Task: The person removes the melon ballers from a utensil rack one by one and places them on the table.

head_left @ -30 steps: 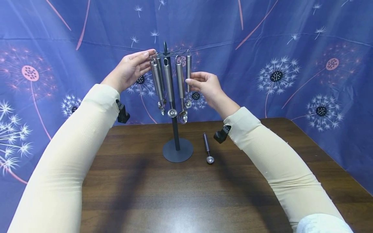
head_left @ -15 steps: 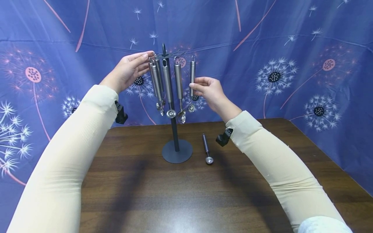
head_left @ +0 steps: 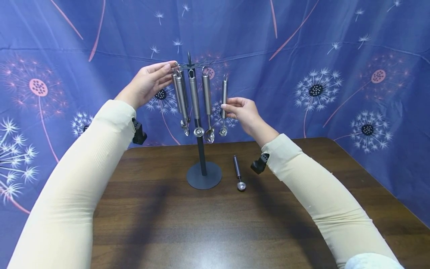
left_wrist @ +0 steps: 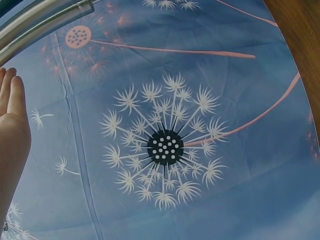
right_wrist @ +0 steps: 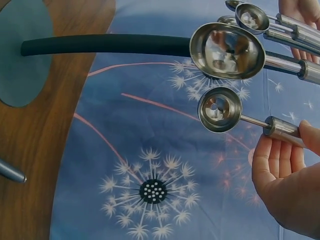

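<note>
My right hand (head_left: 246, 114) pinches a steel melon baller (head_left: 224, 91) by its handle, upright with the bowl down, to the right of a black hanging rack (head_left: 202, 153). In the right wrist view, its small round bowl (right_wrist: 220, 110) has a hole and hangs apart from a larger oval scoop (right_wrist: 227, 50). My left hand (head_left: 147, 84) touches the rack's top at the left, fingers fairly straight; the exact contact is too small to tell. Several steel scoops (head_left: 194, 93) hang from the rack's hooks. In the left wrist view, straight fingers (left_wrist: 16, 97) lie near the handles (left_wrist: 47, 31).
Another steel scoop (head_left: 237, 168) lies on the wooden table (head_left: 208, 224), right of the rack's round base (head_left: 204, 181). A blue dandelion-print cloth (head_left: 268, 74) hangs behind the table.
The melon baller in my right hand has come away from the rack's right side, moving right and down. My left hand stays at the rack's top.
</note>
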Tool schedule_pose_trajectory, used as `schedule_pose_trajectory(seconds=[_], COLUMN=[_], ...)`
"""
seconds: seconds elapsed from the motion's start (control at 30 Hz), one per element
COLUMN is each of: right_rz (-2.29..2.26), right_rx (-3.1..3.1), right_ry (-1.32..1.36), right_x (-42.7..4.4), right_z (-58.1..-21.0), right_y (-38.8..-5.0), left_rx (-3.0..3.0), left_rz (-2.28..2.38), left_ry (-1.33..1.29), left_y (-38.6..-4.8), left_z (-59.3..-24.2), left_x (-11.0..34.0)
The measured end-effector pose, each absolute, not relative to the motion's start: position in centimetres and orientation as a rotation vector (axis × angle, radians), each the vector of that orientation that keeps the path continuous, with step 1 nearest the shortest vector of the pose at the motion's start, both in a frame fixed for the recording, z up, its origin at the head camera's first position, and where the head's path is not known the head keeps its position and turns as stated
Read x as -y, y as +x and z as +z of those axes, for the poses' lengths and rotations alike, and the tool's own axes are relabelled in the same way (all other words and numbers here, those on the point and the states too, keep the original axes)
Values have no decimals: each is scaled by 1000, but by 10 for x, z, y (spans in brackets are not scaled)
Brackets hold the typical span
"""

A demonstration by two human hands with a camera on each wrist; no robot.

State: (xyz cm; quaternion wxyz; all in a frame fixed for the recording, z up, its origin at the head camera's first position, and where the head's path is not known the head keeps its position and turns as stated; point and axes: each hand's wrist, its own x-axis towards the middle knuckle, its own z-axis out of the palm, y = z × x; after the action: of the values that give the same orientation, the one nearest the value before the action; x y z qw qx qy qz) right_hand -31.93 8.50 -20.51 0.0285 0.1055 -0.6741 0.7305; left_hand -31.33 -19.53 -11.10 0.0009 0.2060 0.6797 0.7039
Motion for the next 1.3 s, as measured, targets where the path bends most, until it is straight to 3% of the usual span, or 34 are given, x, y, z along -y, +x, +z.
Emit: schedule_pose_trajectory(seconds=[1.3], right_rz=[2134], right_rx=[2286], right_ry=[110], right_x=[-116], right_z=[-258], right_y=[-331], left_rx=[-2239], left_rz=[2320], left_ry=[652], left_y=[-302], left_z=[-116], left_x=[192])
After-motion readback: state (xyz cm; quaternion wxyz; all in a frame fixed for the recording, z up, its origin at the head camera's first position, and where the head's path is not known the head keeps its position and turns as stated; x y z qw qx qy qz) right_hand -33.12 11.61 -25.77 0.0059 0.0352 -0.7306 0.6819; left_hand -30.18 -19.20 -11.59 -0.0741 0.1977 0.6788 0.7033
